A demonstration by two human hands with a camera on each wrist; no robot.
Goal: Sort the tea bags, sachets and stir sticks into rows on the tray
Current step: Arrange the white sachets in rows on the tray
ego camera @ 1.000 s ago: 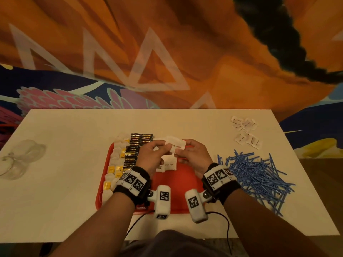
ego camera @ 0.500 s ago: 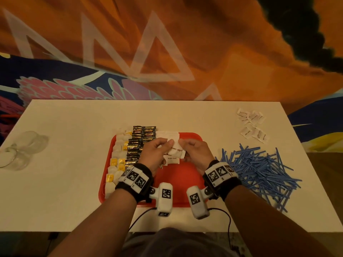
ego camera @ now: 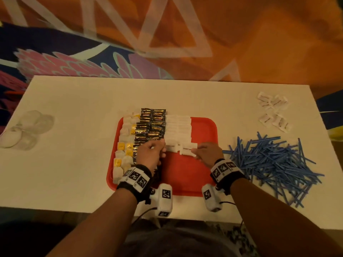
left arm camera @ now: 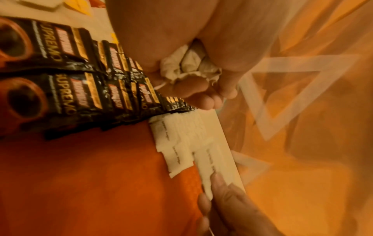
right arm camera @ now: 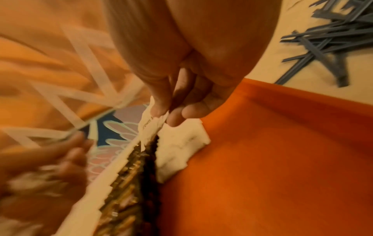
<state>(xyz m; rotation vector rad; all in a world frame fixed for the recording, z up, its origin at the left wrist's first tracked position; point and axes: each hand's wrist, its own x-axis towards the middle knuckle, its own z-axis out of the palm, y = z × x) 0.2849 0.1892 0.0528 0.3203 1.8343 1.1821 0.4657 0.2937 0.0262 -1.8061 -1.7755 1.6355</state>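
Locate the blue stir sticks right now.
In the head view the blue stir sticks lie in a loose pile on the table, off the red tray to its right, nearer than the scattered white sachets.

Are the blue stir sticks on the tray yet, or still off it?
Off it. The blue stir sticks lie in a loose heap on the table, right of the red tray, none in a row.
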